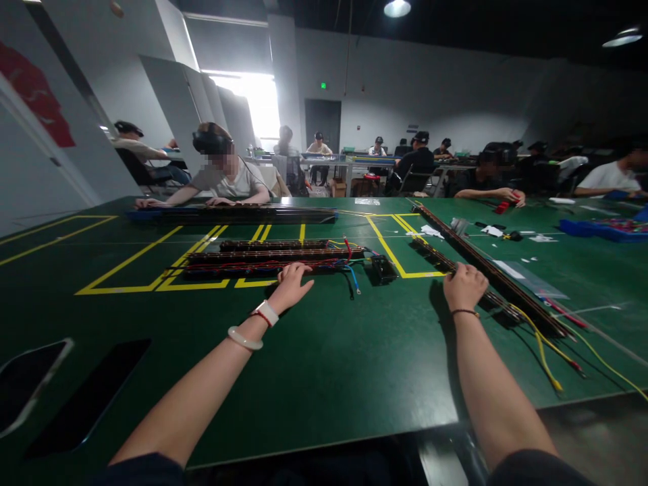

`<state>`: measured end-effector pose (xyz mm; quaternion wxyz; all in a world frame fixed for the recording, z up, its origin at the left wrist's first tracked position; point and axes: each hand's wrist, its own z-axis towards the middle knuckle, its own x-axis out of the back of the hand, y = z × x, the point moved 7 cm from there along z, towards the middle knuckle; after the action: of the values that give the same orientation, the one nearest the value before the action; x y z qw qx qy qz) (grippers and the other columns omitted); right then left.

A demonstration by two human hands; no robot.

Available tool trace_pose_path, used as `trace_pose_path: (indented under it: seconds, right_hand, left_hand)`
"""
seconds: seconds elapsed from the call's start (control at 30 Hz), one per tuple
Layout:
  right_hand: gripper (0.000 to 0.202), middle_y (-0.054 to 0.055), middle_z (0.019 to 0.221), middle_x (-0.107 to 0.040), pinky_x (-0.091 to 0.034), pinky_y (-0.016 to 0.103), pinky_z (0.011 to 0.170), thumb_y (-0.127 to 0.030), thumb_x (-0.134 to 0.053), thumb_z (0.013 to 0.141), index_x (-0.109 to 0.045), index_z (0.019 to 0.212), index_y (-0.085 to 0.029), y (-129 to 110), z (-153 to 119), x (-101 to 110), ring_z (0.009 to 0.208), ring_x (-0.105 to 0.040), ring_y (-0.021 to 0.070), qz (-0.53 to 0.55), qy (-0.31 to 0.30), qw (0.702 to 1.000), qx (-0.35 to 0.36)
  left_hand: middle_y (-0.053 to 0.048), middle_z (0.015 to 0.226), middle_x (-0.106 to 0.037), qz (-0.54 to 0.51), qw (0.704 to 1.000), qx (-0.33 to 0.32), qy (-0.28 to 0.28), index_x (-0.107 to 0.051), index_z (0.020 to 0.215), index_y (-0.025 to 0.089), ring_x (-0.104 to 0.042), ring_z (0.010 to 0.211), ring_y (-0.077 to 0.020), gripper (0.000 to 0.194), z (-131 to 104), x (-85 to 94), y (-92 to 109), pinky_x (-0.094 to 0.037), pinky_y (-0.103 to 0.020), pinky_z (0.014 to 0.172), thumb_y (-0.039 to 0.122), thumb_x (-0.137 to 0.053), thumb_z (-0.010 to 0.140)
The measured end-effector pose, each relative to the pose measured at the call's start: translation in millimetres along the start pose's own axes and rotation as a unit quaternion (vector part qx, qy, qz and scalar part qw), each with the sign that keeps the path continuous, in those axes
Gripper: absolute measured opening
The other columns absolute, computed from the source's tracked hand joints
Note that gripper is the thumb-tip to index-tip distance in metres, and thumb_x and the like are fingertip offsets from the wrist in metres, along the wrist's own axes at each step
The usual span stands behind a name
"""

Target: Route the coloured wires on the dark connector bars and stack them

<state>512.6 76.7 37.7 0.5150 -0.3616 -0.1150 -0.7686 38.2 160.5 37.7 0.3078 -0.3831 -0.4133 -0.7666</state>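
Observation:
My left hand (291, 285) rests at the near edge of a bundle of long dark bars (253, 260) with red and blue wires, fingers over the edge and thumb spread apart. A small black block (383, 269) and a blue wire end (356, 282) lie to the right of that hand. My right hand (464, 286) is closed over a shorter dark bar (501, 307), which lies slanted on the table. Yellow wires (541, 344) come out of this bar's near end. The undersides of my fingers are hidden.
Beside the shorter bar lies a longer dark bar (486, 266). Yellow tape (121, 290) marks the green table (324, 378). Two phone-like slabs lie at left, one black (96, 391). Across the table, a person (227, 172) handles long dark bars (243, 214). A blue tray (602, 229) stands right.

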Motion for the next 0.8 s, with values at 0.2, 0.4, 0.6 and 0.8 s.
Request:
trace_pose_path:
  seconds: [0.2, 0.4, 0.6, 0.8]
  right_hand:
    - [0.048, 0.027, 0.118, -0.057, -0.024, 0.054, 0.097, -0.032, -0.054, 0.079, -0.057, 0.116, -0.001, 42, -8, -10, 0.111, -0.045, 0.0376, -0.09, -0.064, 0.99, -0.085]
    - [0.05, 0.027, 0.108, -0.061, -0.03, 0.049, 0.092, -0.04, -0.062, 0.08, -0.061, 0.109, 0.0, 44, -5, -10, 0.102, -0.053, 0.0369, -0.131, -0.1, 0.98, -0.113]
    - [0.047, 0.027, 0.107, -0.061, -0.034, 0.048, 0.082, -0.048, -0.062, 0.081, -0.067, 0.102, -0.007, 40, -5, -9, 0.102, -0.054, 0.0395, -0.129, -0.104, 0.982, -0.094]
    - [0.046, 0.024, 0.1, -0.063, -0.037, 0.044, 0.076, -0.05, -0.058, 0.084, -0.066, 0.1, -0.008, 41, -5, -11, 0.09, -0.06, 0.035, -0.075, -0.115, 0.984, -0.113]
  left_hand:
    - [-0.006, 0.117, -0.06, -0.035, 0.998, 0.015, -0.049, -0.061, 0.108, 0.026, -0.046, 0.118, -0.0281, 0.024, -61, 18.3, 1, -0.037, -0.047, 0.097, 0.034, -0.05, 0.088]
    - [-0.005, 0.113, -0.063, -0.046, 0.999, 0.016, -0.011, -0.064, 0.102, 0.025, -0.048, 0.118, -0.0265, 0.021, -80, 36.6, 5, -0.038, -0.047, 0.098, 0.031, -0.048, 0.09]
    - [-0.004, 0.11, -0.065, -0.042, 0.999, 0.0, 0.0, -0.066, 0.098, 0.024, -0.049, 0.117, -0.0251, 0.022, -82, 39.2, 10, -0.036, -0.047, 0.1, 0.028, -0.046, 0.091]
    - [-0.003, 0.108, -0.066, -0.04, 0.999, -0.013, -0.004, -0.068, 0.096, 0.025, -0.05, 0.116, -0.0249, 0.022, -85, 33.9, 10, -0.036, -0.049, 0.1, 0.028, -0.046, 0.091]
